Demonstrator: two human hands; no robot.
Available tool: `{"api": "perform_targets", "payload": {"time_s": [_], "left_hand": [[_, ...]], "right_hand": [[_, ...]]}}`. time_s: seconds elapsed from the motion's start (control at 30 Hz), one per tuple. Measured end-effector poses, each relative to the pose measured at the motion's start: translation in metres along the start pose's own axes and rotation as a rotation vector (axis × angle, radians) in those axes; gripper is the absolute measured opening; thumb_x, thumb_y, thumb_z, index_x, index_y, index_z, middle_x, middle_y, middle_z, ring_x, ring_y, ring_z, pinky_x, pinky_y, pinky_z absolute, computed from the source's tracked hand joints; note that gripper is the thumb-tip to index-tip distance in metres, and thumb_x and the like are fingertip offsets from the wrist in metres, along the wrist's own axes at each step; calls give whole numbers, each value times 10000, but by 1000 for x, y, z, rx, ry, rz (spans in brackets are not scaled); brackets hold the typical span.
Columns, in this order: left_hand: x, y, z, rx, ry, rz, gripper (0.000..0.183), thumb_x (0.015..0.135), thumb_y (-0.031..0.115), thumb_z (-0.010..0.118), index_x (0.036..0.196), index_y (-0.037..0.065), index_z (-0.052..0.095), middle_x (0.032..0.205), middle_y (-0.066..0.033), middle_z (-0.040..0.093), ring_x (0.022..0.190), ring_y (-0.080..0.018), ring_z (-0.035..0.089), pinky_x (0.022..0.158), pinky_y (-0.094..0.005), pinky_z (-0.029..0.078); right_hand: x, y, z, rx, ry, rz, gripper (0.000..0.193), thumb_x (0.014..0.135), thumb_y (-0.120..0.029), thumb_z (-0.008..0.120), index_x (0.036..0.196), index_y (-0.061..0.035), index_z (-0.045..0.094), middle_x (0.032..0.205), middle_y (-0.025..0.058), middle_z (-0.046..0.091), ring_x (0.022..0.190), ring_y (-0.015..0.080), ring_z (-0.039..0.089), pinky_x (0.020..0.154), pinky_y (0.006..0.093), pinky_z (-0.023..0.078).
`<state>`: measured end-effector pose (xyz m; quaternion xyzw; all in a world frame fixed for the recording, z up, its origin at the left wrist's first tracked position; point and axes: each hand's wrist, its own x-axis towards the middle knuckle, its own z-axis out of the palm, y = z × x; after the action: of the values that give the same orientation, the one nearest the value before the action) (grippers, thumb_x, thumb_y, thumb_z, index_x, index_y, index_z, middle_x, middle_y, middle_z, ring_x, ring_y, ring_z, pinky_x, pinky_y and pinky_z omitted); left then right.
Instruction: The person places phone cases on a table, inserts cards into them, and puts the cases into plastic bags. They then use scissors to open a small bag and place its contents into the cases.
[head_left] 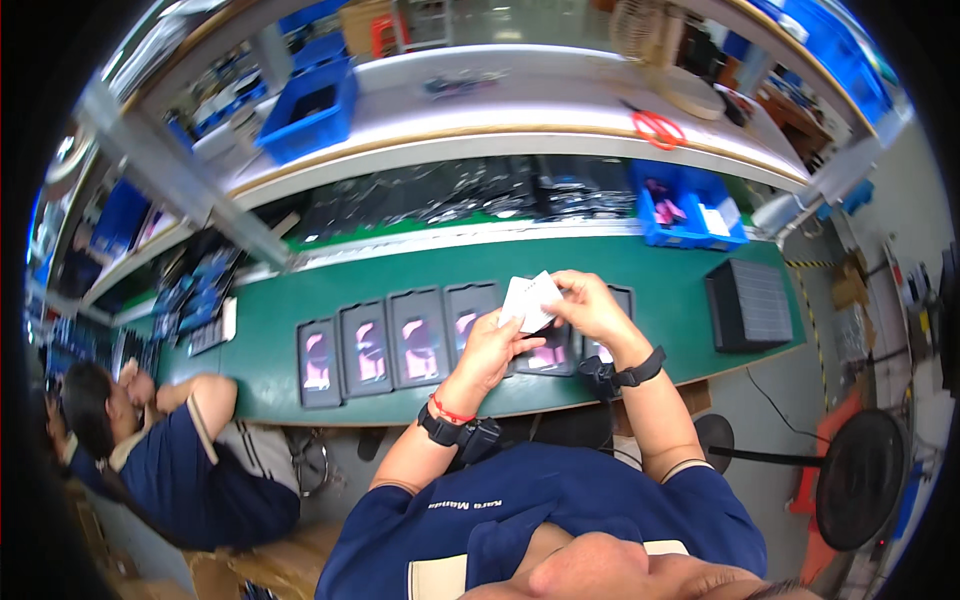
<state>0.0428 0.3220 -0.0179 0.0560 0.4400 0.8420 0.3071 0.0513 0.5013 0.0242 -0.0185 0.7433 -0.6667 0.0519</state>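
Observation:
Small white cards, fanned slightly apart, are held up above the green table between both hands. My left hand is closed on them from the lower left, with its fingers under and beside the cards. My right hand pinches their right edge between thumb and fingers. Beneath and beside my hands runs a row of several black trays, such as this left one, each with a shiny pinkish screen-like piece inside. My hands and the cards partly hide the trays at the right of the row.
A dark box-shaped stack stands at the table's right end. Blue bins with small parts sit at the back right, under a shelf holding red-handled scissors and a blue crate. A co-worker sits at the left.

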Motion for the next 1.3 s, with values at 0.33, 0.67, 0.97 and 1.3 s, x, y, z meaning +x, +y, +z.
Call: {"api": "perform_targets", "payload": {"time_s": [0.33,0.67,0.97,1.3], "left_hand": [[-116,50,-105,41,543,373,300,880,103,545,1126,-66,512,1014,-194,611,882,-269,635,702,-327,553],[-189,67,-153,32,850,532,260,841,64,596,1056,-74,548,920,-173,636,773,-229,651,619,-277,559],[-167,63,-152,-52,568,498,375,874,60,538,1200,17,356,992,-146,589,809,-219,640,636,-285,564],[-157,52,-163,99,600,481,192,847,4,557,1027,-36,506,929,-110,609,763,-156,622,590,-249,550]], "right_hand": [[66,11,122,-213,-39,-89,118,771,-73,634,698,15,603,548,10,551,507,57,460,458,254,367],[94,1,296,-276,-205,35,201,814,-116,622,957,23,593,660,52,605,497,87,541,366,231,401],[56,-13,271,310,-486,145,220,836,26,530,1046,48,594,895,67,640,749,81,587,670,212,483],[49,-16,239,169,-505,153,181,749,60,626,929,41,634,795,45,647,718,74,592,662,213,484]]}}
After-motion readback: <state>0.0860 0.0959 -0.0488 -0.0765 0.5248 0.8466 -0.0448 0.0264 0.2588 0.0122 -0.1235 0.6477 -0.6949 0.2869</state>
